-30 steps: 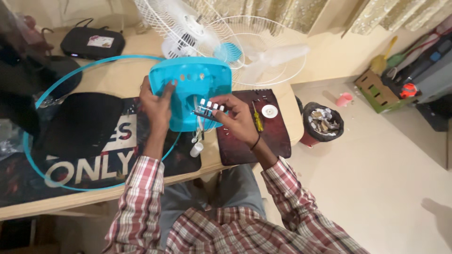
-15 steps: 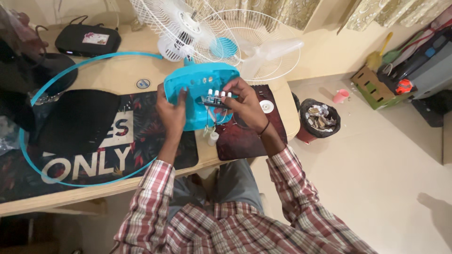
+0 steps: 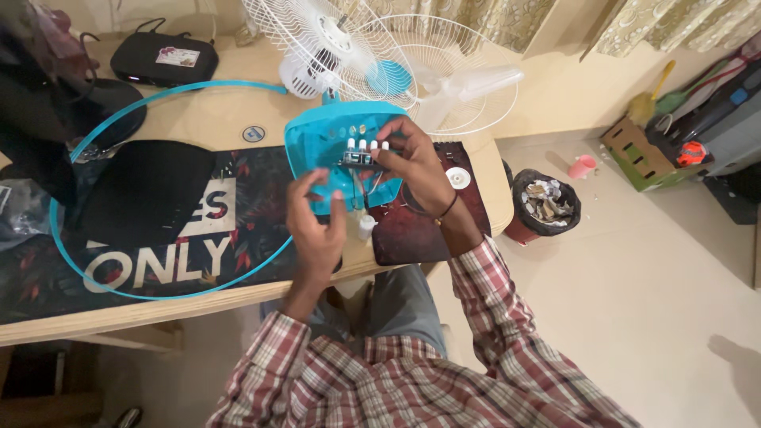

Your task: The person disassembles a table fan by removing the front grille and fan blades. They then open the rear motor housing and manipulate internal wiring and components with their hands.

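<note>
A turquoise plastic fan base [image 3: 317, 147], turned so its hollow inside faces me, is held over the wooden table [image 3: 198, 119]. My left hand [image 3: 315, 226] grips its lower edge from below. My right hand [image 3: 412, 162] pinches a small switch block with white push buttons [image 3: 365, 150] against the base's inside, with thin wires hanging from it. A small white knob [image 3: 365, 228] dangles just under the base.
A white wire fan guard and motor head [image 3: 333, 47] lie behind the base, with a second guard and clear blades [image 3: 464, 83] to the right. A turquoise ring [image 3: 59, 238] rests on a dark printed cloth. A bin [image 3: 545, 202] stands on the floor.
My hands and the base have shifted a little right and up. My left hand slid from the base's left side down to its lower edge. My right hand pushed the switch block further into the base.
</note>
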